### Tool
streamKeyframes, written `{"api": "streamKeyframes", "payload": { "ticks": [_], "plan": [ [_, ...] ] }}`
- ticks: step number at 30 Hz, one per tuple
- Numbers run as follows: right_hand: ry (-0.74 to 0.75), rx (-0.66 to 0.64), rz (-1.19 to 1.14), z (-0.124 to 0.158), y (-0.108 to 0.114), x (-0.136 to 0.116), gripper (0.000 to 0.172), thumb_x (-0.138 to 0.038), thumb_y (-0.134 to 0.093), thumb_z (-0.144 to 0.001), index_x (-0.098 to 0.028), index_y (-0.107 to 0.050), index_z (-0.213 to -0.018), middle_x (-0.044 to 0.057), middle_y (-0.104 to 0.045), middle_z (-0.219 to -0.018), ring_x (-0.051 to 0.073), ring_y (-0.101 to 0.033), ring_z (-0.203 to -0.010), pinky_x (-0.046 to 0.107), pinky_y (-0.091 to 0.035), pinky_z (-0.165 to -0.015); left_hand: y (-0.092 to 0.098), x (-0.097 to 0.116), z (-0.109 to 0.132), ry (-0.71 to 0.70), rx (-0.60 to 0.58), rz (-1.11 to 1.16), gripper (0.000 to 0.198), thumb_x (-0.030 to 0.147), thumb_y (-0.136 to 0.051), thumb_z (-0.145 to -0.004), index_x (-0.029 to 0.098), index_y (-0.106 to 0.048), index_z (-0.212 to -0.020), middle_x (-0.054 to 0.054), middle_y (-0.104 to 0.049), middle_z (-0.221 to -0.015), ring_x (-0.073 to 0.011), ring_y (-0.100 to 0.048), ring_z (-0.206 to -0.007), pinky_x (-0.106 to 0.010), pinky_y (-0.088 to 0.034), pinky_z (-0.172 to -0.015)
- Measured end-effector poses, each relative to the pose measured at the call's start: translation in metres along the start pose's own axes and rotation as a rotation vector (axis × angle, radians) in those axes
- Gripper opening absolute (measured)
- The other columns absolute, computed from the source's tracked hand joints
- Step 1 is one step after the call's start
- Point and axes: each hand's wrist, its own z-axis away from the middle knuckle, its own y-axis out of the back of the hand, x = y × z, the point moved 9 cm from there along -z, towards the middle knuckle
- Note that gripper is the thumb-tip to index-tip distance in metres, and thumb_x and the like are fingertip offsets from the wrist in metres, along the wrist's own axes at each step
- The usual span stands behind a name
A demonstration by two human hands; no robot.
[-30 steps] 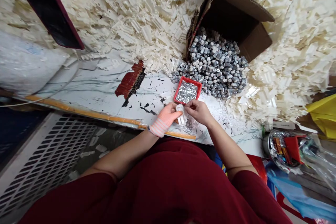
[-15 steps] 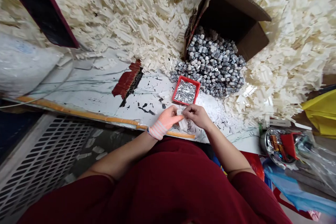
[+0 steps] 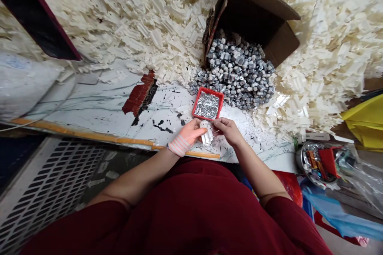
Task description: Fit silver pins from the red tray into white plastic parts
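My left hand (image 3: 188, 134), in an orange glove with a striped cuff, is closed on a white plastic part (image 3: 206, 133). At the right side of that part is my bare right hand (image 3: 226, 129), its thumb and fingertips pinched together; what lies between them is too small to make out. Just beyond both hands stands a red tray (image 3: 222, 103) filled with small shiny metal pins (image 3: 207, 105). A few more pins lie on the table below the white part.
A cardboard box (image 3: 279, 44) lies on its side, spilling grey-and-white cylindrical pieces (image 3: 242, 71). White plastic parts (image 3: 143, 20) are heaped across the back. A phone (image 3: 38, 14) stands at left. A metal bowl (image 3: 299, 159) holds odds and ends at right. A white plastic crate (image 3: 56, 183) stands lower left.
The camera view has shifted slightly. My right hand has drawn a little apart from my left, and the white part between them shows more openly.
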Motion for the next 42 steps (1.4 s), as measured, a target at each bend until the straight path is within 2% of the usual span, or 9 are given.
{"api": "streamKeyframes", "payload": {
  "ticks": [8,14,18,24,32,37,40,42],
  "plan": [
    [-0.07,-0.073,0.075,-0.011,-0.006,0.004,0.029,-0.037,-0.082,-0.057,-0.015,-0.066,-0.067,-0.002,-0.064,-0.057,0.008,-0.057,-0.047,0.021,-0.05,-0.046,0.005,0.005,0.0,-0.084,-0.015,-0.256,0.024,0.026,-0.068,-0.07,0.019,-0.048,-0.082,0.003,-0.061,-0.062,-0.0145,-0.06,-0.052,-0.024,-0.045,-0.047],
    [-0.143,-0.157,0.035,-0.008,-0.007,0.012,0.03,-0.034,-0.084,-0.055,-0.015,-0.066,-0.067,-0.001,-0.065,-0.056,0.01,-0.06,-0.046,0.019,-0.051,-0.044,0.001,0.007,0.003,-0.034,-0.08,-0.316,0.022,0.019,-0.068,-0.067,0.02,-0.049,-0.077,0.004,-0.058,-0.057,-0.0151,-0.058,-0.049,-0.024,-0.042,-0.046],
    [-0.204,-0.178,-0.097,-0.008,-0.01,0.027,0.031,-0.033,-0.085,-0.056,-0.014,-0.066,-0.07,0.001,-0.067,-0.059,0.013,-0.065,-0.052,0.02,-0.054,-0.045,0.007,0.013,-0.003,-0.074,-0.054,-0.435,0.017,0.018,-0.065,-0.066,0.02,-0.05,-0.075,0.006,-0.052,-0.055,-0.0122,-0.051,-0.048,-0.022,-0.035,-0.046],
    [-0.237,-0.121,-0.355,-0.01,-0.016,0.049,0.027,-0.028,-0.083,-0.063,-0.013,-0.064,-0.076,0.002,-0.069,-0.064,0.013,-0.067,-0.054,0.019,-0.057,-0.045,0.009,0.032,-0.007,-0.167,-0.018,-0.59,0.011,0.018,-0.061,-0.065,0.018,-0.053,-0.073,0.005,-0.051,-0.062,-0.0113,-0.045,-0.056,-0.022,-0.033,-0.051],
    [-0.275,-0.174,-0.378,-0.007,-0.023,0.049,0.015,-0.022,-0.072,-0.077,-0.013,-0.06,-0.08,0.002,-0.068,-0.062,0.013,-0.067,-0.053,0.019,-0.057,-0.046,-0.003,0.041,0.002,-0.13,-0.112,-0.528,0.013,0.02,-0.061,-0.064,0.018,-0.051,-0.072,0.004,-0.05,-0.063,-0.011,-0.045,-0.057,-0.023,-0.033,-0.052],
    [-0.289,-0.205,-0.354,-0.007,-0.028,0.05,0.017,-0.022,-0.074,-0.073,-0.014,-0.059,-0.077,0.002,-0.067,-0.058,0.014,-0.067,-0.052,0.019,-0.056,-0.045,0.001,0.035,0.003,-0.085,-0.129,-0.542,0.016,0.022,-0.062,-0.064,0.018,-0.049,-0.071,0.007,-0.043,-0.056,-0.0089,-0.039,-0.051,-0.022,-0.029,-0.048],
    [-0.279,-0.166,-0.361,-0.008,-0.027,0.051,0.017,-0.019,-0.075,-0.07,-0.013,-0.061,-0.075,0.002,-0.068,-0.058,0.014,-0.067,-0.051,0.019,-0.056,-0.045,0.004,0.032,0.002,-0.071,-0.122,-0.512,0.019,0.023,-0.063,-0.064,0.018,-0.049,-0.075,0.007,-0.048,-0.059,-0.0091,-0.043,-0.052,-0.022,-0.033,-0.05],
    [-0.261,-0.088,-0.39,-0.008,-0.021,0.05,0.014,-0.017,-0.074,-0.07,-0.012,-0.063,-0.077,0.003,-0.07,-0.062,0.013,-0.066,-0.052,0.02,-0.057,-0.048,0.006,0.028,0.001,-0.051,-0.108,-0.427,0.021,0.024,-0.064,-0.064,0.018,-0.049,-0.078,0.006,-0.052,-0.061,-0.0098,-0.047,-0.053,-0.023,-0.036,-0.052]
  ]
}}
